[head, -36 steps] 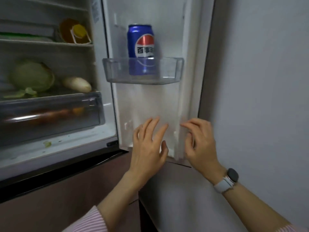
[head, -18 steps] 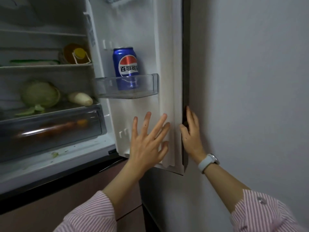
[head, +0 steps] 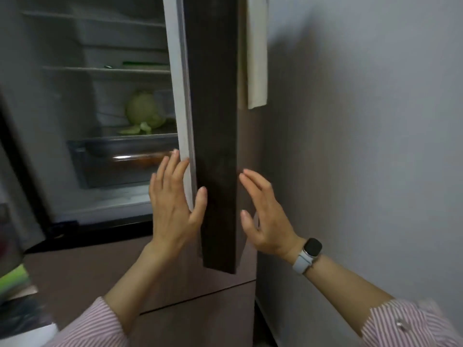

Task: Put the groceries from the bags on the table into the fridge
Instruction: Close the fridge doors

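A: Which step is this?

B: Closing up, I'd judge. The fridge door [head: 213, 136] stands edge-on to the camera. The left hand [head: 175, 204] lies flat against its pale inner gasket side, fingers spread wide, thumb round on the dark edge. The right hand [head: 265, 221] hangs open on the outer side of that edge, fingers splayed, holding nothing; whether it touches the door I cannot tell.

A: And the groceries?

B: Left of the left hand's grip and above it, inside the fridge [head: 105, 116]: a green cabbage [head: 144, 111] on a shelf, and beneath it a clear drawer [head: 120, 159] with something orange, too blurred to name.

A: What does the next move call for?

B: A push from the outer face to swing the door shut, with the left fingers drawn clear of the gasket first, or they'd be pinched.

A: Anything hidden?

B: The door's inner shelves face away. The bags and tabletop aren't visible; only a blurred green-and-dark object [head: 15, 284] sits at the far left edge, so whether more remains I can't say.
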The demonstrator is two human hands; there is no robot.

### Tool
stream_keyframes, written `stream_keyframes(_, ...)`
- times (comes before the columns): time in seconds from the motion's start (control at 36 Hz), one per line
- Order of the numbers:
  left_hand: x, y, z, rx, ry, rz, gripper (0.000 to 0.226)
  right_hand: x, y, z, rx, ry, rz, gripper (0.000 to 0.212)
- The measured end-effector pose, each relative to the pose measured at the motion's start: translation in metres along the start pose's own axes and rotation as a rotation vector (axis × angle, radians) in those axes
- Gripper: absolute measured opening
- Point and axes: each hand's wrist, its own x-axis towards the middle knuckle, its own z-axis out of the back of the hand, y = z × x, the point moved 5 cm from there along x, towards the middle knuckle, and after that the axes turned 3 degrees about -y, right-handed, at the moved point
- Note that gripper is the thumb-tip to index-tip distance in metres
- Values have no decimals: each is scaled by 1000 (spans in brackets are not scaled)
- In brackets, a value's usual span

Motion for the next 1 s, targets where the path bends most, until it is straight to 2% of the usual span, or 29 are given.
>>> stream_keyframes(0.08,1,14,15,126,1,-161,67,19,-6,-40,-113,119,18,57)
stream_keyframes(0.17,6,39,7,347,138,-283,72,41,-19,-80,-255,241,32,63)
stream_keyframes(0.31,24,112,-16,643,361,-211,78,70,-44,-137,-459,383,43,71)
stream_keyframes(0.42,38,150,-28,757,398,-169,82,83,-64,-165,-532,464,-18,74)
stream_keyframes(0.53,39,164,-38,718,398,-158,79,84,-75,-179,-551,477,-27,81)
stream_keyframes(0.64,38,162,-39,652,408,-134,78,85,-75,-175,-512,487,-29,80)
stream_keyframes(0.75,37,151,-24,621,406,-88,71,86,-57,-167,-357,483,-122,61)
stream_keyframes(0.86,16,139,22,545,250,48,55,64,-31,-168,-132,371,-192,45)
stream_keyframes(1.0,-29,123,114,497,39,113,42,45,19,-191,101,245,-113,39)
